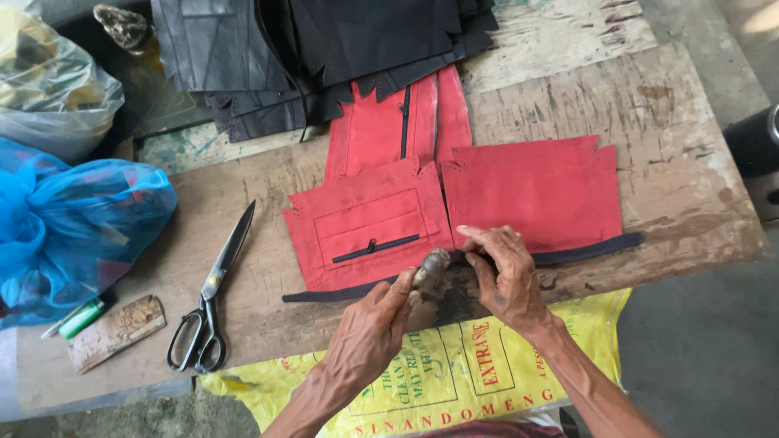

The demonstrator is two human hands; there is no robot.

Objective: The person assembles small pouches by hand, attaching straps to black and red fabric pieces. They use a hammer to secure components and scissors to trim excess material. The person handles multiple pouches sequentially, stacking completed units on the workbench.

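Observation:
Two red leather panels lie side by side on a worn wooden board (649, 122): the left panel (357, 207) has a zipped pocket, the right panel (535, 191) is plain. A dark strip (584, 248) runs along their near edges. My left hand (369, 324) grips a small brown rounded tool (430, 269), its tip set where the two panels meet. My right hand (503, 272) presses its fingers flat on the strip and the edge of the right panel, beside the tool.
Black-handled scissors (213, 296) lie on the board to the left. A wood scrap (118, 331) and a green marker (81, 319) sit near a blue plastic bag (73, 219). Black leather pieces (324, 49) are stacked at the far side. A yellow sack (454, 377) hangs off the near edge.

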